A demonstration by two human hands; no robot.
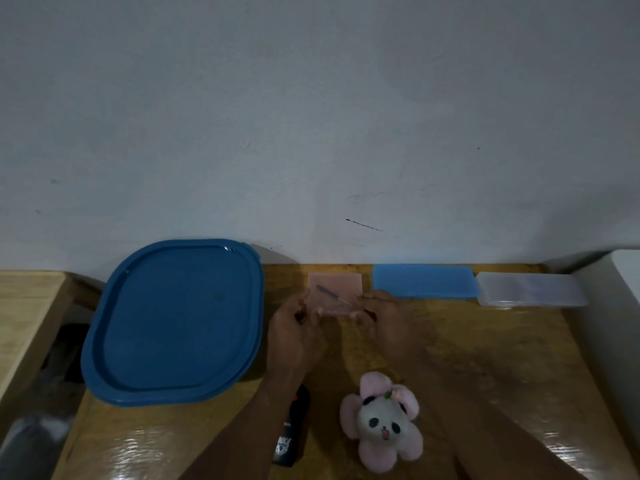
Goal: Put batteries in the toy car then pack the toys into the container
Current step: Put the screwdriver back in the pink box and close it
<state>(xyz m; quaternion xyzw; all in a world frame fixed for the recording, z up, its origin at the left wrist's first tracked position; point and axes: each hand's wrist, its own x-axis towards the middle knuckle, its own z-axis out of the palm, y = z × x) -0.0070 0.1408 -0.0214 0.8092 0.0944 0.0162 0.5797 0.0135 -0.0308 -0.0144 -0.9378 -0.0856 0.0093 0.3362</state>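
Both hands hold a small pink translucent case (341,289) at the back of the wooden table (485,358). My left hand (294,329) grips its left end and my right hand (388,315) its right end. A thin screwdriver-like tool (332,294) shows in or through the case. A black toy piece with white and orange markings (292,434) lies partly hidden under my left forearm. A panda plush in pink petals (381,422) lies face up near the front. A large container with a blue lid (173,320) stands at the left.
A flat blue box (424,280) and a clear plastic box (530,289) lie along the wall at the back right. A white object (620,306) borders the table's right side. Left of the table is a gap with dark clutter (65,358).
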